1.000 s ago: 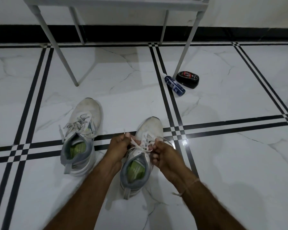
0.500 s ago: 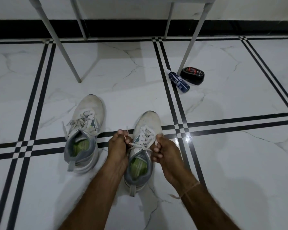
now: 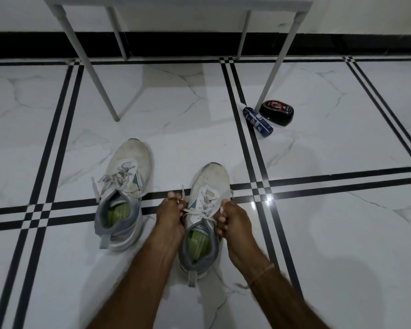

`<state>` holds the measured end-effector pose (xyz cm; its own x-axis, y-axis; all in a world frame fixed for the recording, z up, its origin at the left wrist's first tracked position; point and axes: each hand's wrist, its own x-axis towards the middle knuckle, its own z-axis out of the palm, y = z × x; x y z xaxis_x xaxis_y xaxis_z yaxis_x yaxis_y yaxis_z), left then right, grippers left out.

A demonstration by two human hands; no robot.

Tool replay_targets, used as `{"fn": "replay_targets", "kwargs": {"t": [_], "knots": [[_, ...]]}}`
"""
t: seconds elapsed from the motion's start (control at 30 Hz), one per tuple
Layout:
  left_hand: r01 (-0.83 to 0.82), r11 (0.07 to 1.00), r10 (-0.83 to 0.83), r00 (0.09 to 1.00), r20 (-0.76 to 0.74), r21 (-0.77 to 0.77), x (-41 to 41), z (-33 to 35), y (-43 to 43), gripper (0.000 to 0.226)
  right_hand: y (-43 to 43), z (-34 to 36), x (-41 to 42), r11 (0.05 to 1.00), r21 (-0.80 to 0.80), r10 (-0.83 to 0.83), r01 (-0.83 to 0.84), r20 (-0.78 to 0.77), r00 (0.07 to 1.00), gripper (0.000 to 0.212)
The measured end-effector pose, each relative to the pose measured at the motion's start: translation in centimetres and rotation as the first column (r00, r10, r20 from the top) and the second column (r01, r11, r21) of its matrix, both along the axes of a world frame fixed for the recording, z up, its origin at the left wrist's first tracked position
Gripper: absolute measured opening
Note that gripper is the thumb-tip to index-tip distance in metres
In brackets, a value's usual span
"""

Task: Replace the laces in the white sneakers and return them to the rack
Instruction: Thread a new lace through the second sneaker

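While your left hand [image 3: 170, 214] and right hand [image 3: 233, 219] sit either side of the white mesh sneaker with grey collar and green insole [image 3: 210, 179], each pinches one end of its flat white lace [image 3: 205, 204]. Your left fingers [image 3: 173, 198] curl round the end at the shoe's 9 o'clock, and your right fingers [image 3: 220, 220] curl round the end at its 3 o'clock. That sneaker stands on the white marble floor with black stripes [image 3: 330, 222], toe toward 12 o'clock. The second white sneaker [image 3: 128, 162], its grey laces loose, stands just beside it at 9 o'clock, untouched. At 12 o'clock rise the white metal rack legs [image 3: 100, 86]. At 1 o'clock a dark blue tube [image 3: 258, 119] lies by a black oval case [image 3: 276, 112].
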<state>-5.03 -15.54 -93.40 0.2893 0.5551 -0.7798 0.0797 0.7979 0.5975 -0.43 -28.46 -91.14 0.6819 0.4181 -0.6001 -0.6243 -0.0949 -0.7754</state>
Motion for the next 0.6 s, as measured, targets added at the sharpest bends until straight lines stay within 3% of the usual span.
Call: {"fn": "replay_targets", "kwargs": {"t": [0.1, 0.17, 0.23, 0.3, 0.47, 0.53, 0.6], "knots": [[0.185, 0.958, -0.179, 0.983, -0.048, 0.218, -0.5, -0.6, -0.2, 0.034, -0.5, -0.4, 1.1, 0.995, -0.077, 0.08, -0.066, 0.204, 0.976, 0.031], [0.386, 0.837, -0.366, 0.922, -0.127, 0.389, -1.8, 0.1, -0.6, 0.013, -2.5, -0.7, 1.7, 0.969, -0.203, 0.209, -0.14, 0.375, 0.903, 0.02], [0.575, 0.729, -0.548, 0.815, -0.186, 0.373, -3.6, 0.7, -1.2, 0.023, -4.9, -1.0, 1.1, 0.908, -0.347, 0.359, -0.235, 0.352, 0.865, 0.039], [0.643, 0.718, -0.634, 0.762, -0.133, 0.267, -5.4, 0.8, -1.5, 0.031, -5.6, -0.9, -0.6, 0.873, -0.332, 0.445, -0.357, 0.245, 0.862, 0.052], [0.559, 0.731, -0.528, 0.827, -0.194, 0.391, -4.1, 1.3, -0.3, 0.023, -2.6, -1.4, 0.8, 0.881, -0.308, 0.452, -0.359, 0.329, 0.829, 0.07], [0.579, 0.68, -0.513, 0.814, -0.272, 0.449, -2.5, 1.7, 1.0, 0.025, -0.6, -1.4, 2.7, 0.89, -0.312, 0.436, -0.333, 0.368, 0.821, 0.075], [0.641, 0.556, -0.48, 0.767, -0.426, 0.529, -2.1, 1.8, 2.1, 0.039, 1.2, -1.3, 3.6, 0.88, -0.336, 0.457, -0.335, 0.41, 0.789, 0.072]]}}
